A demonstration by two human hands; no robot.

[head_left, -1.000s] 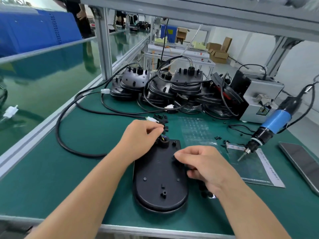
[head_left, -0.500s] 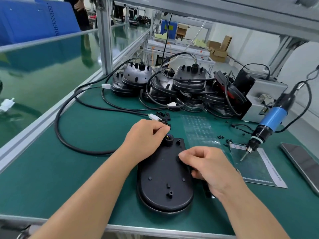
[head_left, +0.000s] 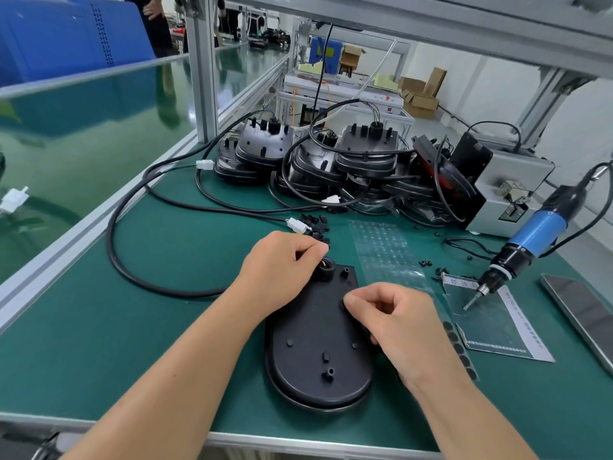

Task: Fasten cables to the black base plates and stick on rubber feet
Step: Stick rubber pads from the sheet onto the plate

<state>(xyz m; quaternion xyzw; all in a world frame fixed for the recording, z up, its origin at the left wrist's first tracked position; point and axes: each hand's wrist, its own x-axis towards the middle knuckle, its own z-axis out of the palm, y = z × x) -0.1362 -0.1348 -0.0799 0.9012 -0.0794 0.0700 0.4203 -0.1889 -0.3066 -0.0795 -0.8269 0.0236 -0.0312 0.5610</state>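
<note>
- Cable (head_left: 139, 260), thick and black, loops across the left of the green bench mat (head_left: 99, 343) and ends in a white connector (head_left: 296, 225) just far of the left hand.
- Left hand (head_left: 278, 270) sits at the far end of the black base plate (head_left: 318, 353), fingers curled, thumb and forefinger pinching something small above the round cable grommet (head_left: 324, 271); what it pinches is too small to tell.
- Base plate lies flat near the front edge of the mat, its rounded end nearest.
- Right hand (head_left: 394, 323) rests on the plate's right edge, fingers curled, thumb and forefinger pinched together over the plate; whether they hold anything cannot be seen.
- Stacks of finished plates (head_left: 361, 154) with cables stand at the far side.
- Clear sheet of rubber feet (head_left: 384, 247) lies right of the plate, with a few dark feet (head_left: 459, 348) near the right wrist.
- Blue electric screwdriver (head_left: 530, 237) hangs at the right, tip over a printed sheet (head_left: 510, 330).
</note>
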